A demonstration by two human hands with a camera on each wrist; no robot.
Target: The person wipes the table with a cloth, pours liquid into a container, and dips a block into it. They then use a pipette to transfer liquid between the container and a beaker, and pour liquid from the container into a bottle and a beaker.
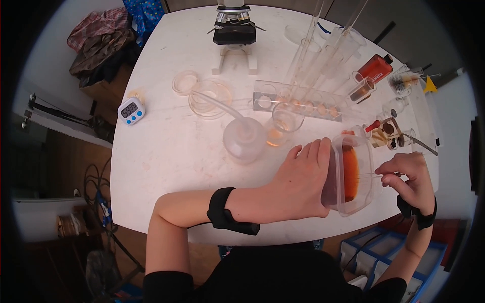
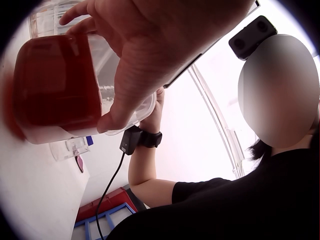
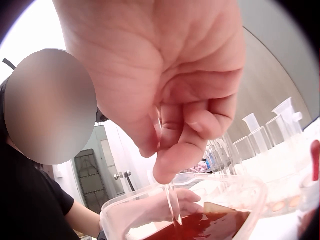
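My left hand (image 1: 300,179) grips a clear plastic container (image 1: 371,151) from its left side, thumb and fingers on opposite walls. Red-orange liquid (image 2: 57,85) lies inside, and the container looks tilted in the head view. My right hand (image 1: 410,177) pinches a thin clear rod (image 3: 173,202) between thumb and fingers. The rod's lower end reaches into the container, at the liquid; whether it touches the bottom I cannot tell.
A round wash bottle (image 1: 244,139) stands left of the container, by a small beaker (image 1: 276,135). Behind are a rack (image 1: 262,98) with tall glass tubes, petri dishes (image 1: 214,98) and a microscope (image 1: 235,33). A timer (image 1: 131,111) lies far left, a red bottle (image 1: 374,68) back right.
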